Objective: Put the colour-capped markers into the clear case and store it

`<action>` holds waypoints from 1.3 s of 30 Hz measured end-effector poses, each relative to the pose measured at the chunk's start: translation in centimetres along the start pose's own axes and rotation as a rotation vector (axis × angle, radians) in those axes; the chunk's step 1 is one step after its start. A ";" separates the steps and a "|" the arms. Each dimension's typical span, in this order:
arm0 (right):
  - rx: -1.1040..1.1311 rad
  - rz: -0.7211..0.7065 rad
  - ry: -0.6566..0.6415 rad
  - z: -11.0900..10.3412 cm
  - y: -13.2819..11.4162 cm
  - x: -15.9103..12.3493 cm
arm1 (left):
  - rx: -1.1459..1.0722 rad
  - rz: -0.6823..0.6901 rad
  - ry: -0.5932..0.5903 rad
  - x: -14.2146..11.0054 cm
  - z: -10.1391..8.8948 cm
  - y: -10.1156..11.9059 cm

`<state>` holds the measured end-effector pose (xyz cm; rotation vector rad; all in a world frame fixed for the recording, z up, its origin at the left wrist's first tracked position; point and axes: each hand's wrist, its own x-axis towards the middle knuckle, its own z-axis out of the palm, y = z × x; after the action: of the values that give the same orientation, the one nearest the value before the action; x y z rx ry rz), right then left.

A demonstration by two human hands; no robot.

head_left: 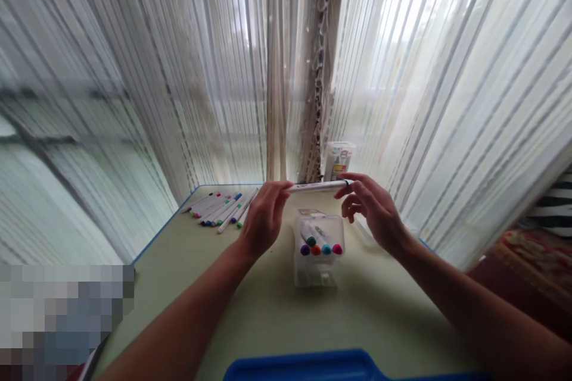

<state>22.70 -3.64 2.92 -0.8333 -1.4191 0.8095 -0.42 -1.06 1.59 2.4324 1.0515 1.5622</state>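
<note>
A white marker (pixel 317 187) is held level above the table between my two hands. My left hand (pixel 267 214) pinches its left end, and the fingers of my right hand (pixel 373 205) close on its dark right end. Below the marker stands a clear plastic box (pixel 319 271), with several markers lying in it. Their coloured ends face me: purple, orange, light blue and pink in a row, with a dark green one (pixel 311 241) on top. Left of my left hand, a loose pile of white markers (pixel 223 209) with coloured caps lies on the table.
At the table's back stands another clear container (pixel 338 161) with a printed label. A clear lid or tray (pixel 367 231) lies partly behind my right hand. A blue tray-like edge (pixel 304 364) is at the front of the green table (pixel 259 315). Sheer curtains (pixel 214 71) hang behind.
</note>
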 end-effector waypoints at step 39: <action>-0.106 -0.174 0.060 0.5 0.7 -1.1 | 0.020 -0.093 0.014 -0.4 -0.2 0.9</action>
<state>22.23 -4.29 1.75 -0.7950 -1.4686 0.5765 -0.19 -2.05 1.79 2.3515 1.1709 1.5493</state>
